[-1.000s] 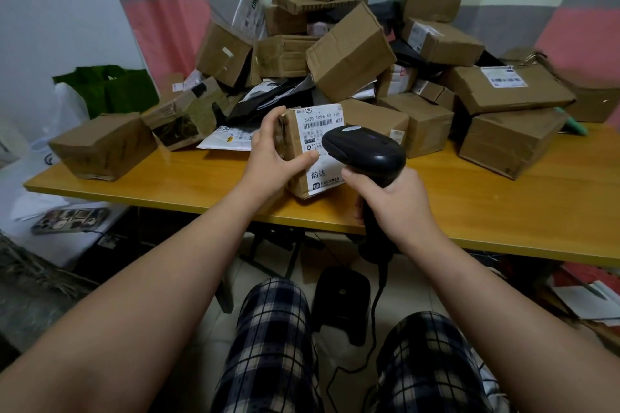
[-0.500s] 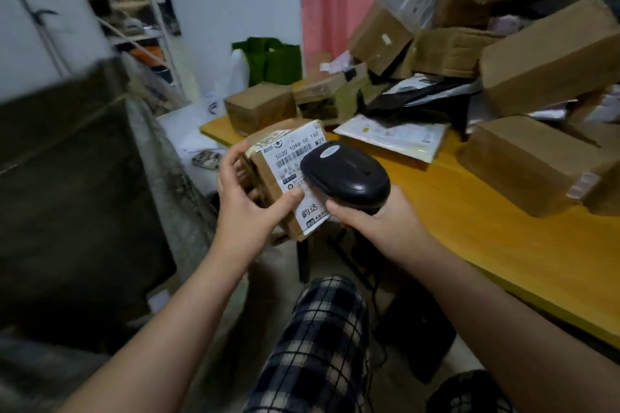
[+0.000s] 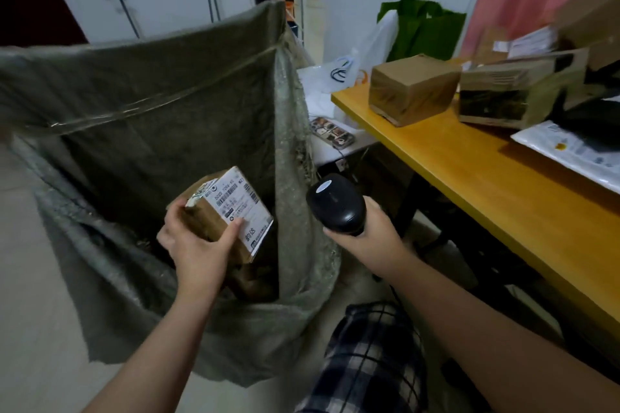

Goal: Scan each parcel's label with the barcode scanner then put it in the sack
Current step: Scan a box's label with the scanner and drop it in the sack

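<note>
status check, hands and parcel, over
Left hand grips parcel, label up, over the open sack. Right hand grips scanner, beside the sack. Parcel not yet released. Nothing across the sack mouth.

Dim, even indoor light, soft shadows, slight motion blur, wide-angle bending at edges, brighter doorway beyond.

Our left hand [image 3: 194,245] and right hand [image 3: 372,235] are both bare. Behind each grip the arms run back uncovered to the edge of the view, the left forearm [image 3: 161,345] and the right forearm [image 3: 486,322] alike. Below the right grip and nearer to us, one leg wears checked cloth [image 3: 369,362]: dark navy-black squares crossed by white and grey bands, with thin dark lines over the pale squares.
</note>
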A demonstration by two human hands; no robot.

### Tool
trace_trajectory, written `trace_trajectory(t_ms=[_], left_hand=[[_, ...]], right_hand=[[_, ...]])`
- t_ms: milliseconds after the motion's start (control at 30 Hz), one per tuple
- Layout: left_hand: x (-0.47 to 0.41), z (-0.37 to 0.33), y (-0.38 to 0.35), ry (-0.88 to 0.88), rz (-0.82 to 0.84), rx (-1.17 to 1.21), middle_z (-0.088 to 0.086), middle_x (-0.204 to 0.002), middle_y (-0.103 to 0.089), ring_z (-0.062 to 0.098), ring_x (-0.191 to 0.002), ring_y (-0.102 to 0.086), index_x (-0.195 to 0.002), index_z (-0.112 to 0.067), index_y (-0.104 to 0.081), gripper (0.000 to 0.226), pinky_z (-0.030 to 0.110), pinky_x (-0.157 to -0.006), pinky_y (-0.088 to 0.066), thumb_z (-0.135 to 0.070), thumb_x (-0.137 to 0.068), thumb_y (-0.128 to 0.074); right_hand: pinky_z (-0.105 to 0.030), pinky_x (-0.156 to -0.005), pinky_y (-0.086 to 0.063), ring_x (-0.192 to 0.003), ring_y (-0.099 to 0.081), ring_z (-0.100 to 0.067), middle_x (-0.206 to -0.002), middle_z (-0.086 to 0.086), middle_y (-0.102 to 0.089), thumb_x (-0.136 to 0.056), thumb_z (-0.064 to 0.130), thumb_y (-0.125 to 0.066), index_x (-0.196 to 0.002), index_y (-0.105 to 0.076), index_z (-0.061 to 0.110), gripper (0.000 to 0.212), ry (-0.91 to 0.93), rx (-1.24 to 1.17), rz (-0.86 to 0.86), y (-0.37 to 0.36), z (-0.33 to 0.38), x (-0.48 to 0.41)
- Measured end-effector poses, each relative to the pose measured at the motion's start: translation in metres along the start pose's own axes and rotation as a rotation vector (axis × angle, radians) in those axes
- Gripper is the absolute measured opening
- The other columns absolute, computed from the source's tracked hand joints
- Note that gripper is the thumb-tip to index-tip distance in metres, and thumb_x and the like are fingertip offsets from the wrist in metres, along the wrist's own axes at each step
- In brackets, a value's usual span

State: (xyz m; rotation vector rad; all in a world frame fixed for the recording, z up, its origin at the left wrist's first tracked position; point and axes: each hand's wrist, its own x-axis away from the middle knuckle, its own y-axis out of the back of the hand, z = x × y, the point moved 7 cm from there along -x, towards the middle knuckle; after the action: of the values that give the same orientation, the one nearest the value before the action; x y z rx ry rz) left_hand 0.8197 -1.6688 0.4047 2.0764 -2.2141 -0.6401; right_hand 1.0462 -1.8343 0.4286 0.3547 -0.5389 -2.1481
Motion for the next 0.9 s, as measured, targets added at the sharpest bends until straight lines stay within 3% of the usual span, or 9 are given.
trace_trajectory(t_ms=[100,233,333,433,533,600,667,800,900], left_hand=[[-0.025,0.017,-0.024,0.073,0.094,-0.018,0.012,-0.138,-0.028,0.023,-0.126,-0.035,-0.136,-0.031,-0.034,0.084,0.028,-0.105,-0.03,-0.026,-0.069,-0.085],[-0.058,0.013,-0.091,0.086,0.375,0.066,0.007,-0.138,-0.035,0.012,-0.115,-0.041,-0.13,-0.038,-0.036,0.082,0.028,-0.105,-0.034,-0.039,-0.065,-0.086],[-0.064,0.004,-0.132,0.062,0.617,0.121,0.004,-0.132,-0.051,0.017,-0.121,-0.051,-0.113,-0.054,-0.04,0.077,0.041,-0.104,-0.043,-0.057,-0.051,-0.086],[-0.069,0.002,-0.141,0.054,0.693,0.167,0.001,-0.124,-0.058,0.01,-0.116,-0.056,-0.113,-0.051,-0.042,0.07,0.029,-0.095,-0.049,-0.039,-0.062,-0.087],[-0.077,0.008,-0.132,0.04,0.704,0.201,-0.009,-0.113,-0.059,-0.008,-0.099,-0.057,-0.122,-0.034,-0.04,0.066,0.011,-0.08,-0.049,-0.014,-0.074,-0.081],[-0.079,0.014,-0.121,0.058,0.687,0.176,-0.011,-0.114,-0.057,-0.004,-0.103,-0.055,-0.123,-0.036,-0.039,0.066,0.015,-0.086,-0.05,-0.016,-0.075,-0.08],[-0.077,0.019,-0.109,0.069,0.652,0.083,-0.005,-0.127,-0.047,0.005,-0.113,-0.049,-0.125,-0.041,-0.037,0.072,0.029,-0.1,-0.045,-0.027,-0.072,-0.083],[-0.061,0.031,-0.095,0.056,0.637,-0.228,0.006,-0.136,-0.027,0.023,-0.121,-0.038,-0.136,-0.041,-0.029,0.083,0.04,-0.103,-0.037,-0.034,-0.072,-0.082],[-0.038,0.035,-0.099,0.034,0.719,-0.369,0.008,-0.135,-0.027,0.032,-0.126,-0.036,-0.135,-0.041,-0.028,0.084,0.049,-0.104,-0.04,-0.043,-0.071,-0.08]], right_hand=[[-0.019,-0.096,-0.035,-0.125,-0.046,-0.016,-0.139,-0.004,-0.042,-0.078,0.022,-0.081,-0.135,-0.048,0.014,0.066,-0.03,-0.001,-0.029,-0.033,-0.017,-0.026],[-0.036,-0.104,-0.043,-0.124,-0.051,-0.02,-0.134,-0.011,-0.052,-0.063,0.03,-0.088,-0.135,-0.047,0.007,0.086,-0.104,-0.09,-0.164,-0.055,-0.045,-0.047],[-0.015,-0.089,-0.047,-0.111,-0.06,-0.012,-0.123,-0.01,-0.063,-0.062,0.019,-0.091,-0.128,-0.053,0.004,0.078,-0.176,-0.198,-0.218,-0.062,-0.063,-0.049],[-0.009,-0.081,-0.048,-0.102,-0.064,-0.011,-0.114,-0.009,-0.068,-0.065,0.007,-0.088,-0.123,-0.056,0.001,0.067,-0.176,-0.221,-0.264,-0.065,-0.072,-0.051],[-0.025,-0.09,-0.052,-0.101,-0.063,-0.012,-0.111,-0.002,-0.066,-0.07,0.002,-0.083,-0.125,-0.056,0.004,0.061,-0.14,-0.191,-0.276,-0.069,-0.066,-0.054],[-0.029,-0.084,-0.052,-0.094,-0.058,-0.011,-0.105,-0.001,-0.062,-0.077,0.002,-0.076,-0.125,-0.055,0.003,0.053,-0.112,-0.132,-0.225,-0.071,-0.059,-0.055],[-0.02,-0.078,-0.046,-0.091,-0.056,-0.008,-0.102,0.003,-0.06,-0.08,0.005,-0.074,-0.127,-0.053,0.009,0.051,-0.091,-0.088,-0.19,-0.068,-0.051,-0.052],[-0.002,-0.077,-0.039,-0.088,-0.053,0.003,-0.097,0.023,-0.053,-0.076,-0.001,-0.076,-0.109,-0.046,0.035,0.058,-0.012,-0.064,-0.269,-0.032,-0.025,-0.032],[-0.018,-0.079,-0.042,-0.093,-0.054,-0.005,-0.097,0.015,-0.054,-0.077,0.0,-0.075,-0.124,-0.049,0.021,0.058,-0.022,-0.056,-0.256,-0.006,-0.007,-0.019]])
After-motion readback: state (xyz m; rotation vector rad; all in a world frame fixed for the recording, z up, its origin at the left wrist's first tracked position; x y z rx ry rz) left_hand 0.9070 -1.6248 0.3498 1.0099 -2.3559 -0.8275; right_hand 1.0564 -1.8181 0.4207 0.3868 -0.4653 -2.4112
